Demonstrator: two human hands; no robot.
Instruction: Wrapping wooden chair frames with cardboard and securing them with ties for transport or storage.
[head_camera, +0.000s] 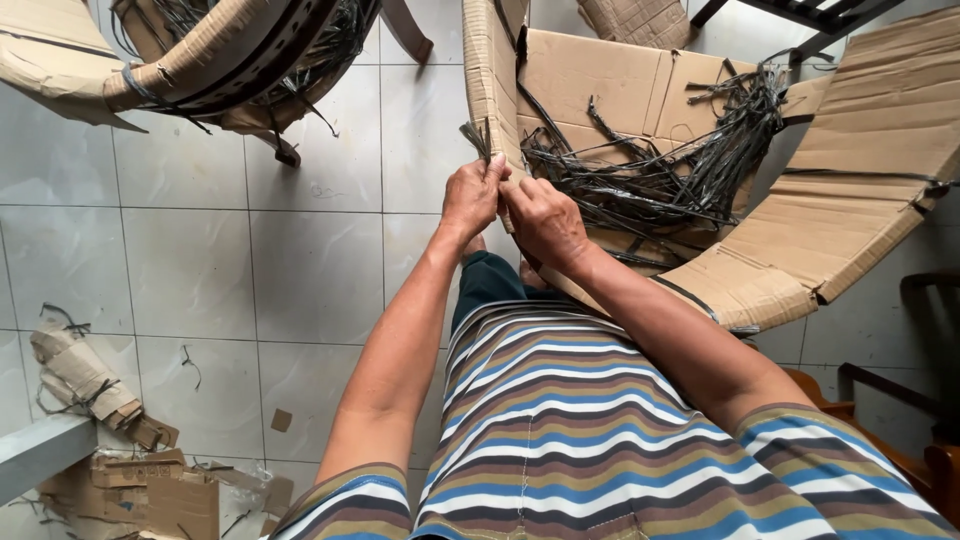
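Observation:
A large piece of furniture wrapped in brown cardboard (850, 200) stands in front of me, with a tangle of black plastic straps (670, 160) lying in its hollow. My left hand (472, 195) pinches a few strap ends at the near cardboard edge (488, 90); the ends stick up above its fingers. My right hand (545, 222) is pressed against the left one, its fingers curled on the same cardboard edge and straps. Both forearms reach out over my striped shirt.
A second cardboard-wrapped piece with black straps (210, 60) stands at the upper left on the white tiled floor (300, 260). Torn cardboard scraps (90, 390) lie at the lower left. Dark wooden furniture (900, 400) stands at the right edge.

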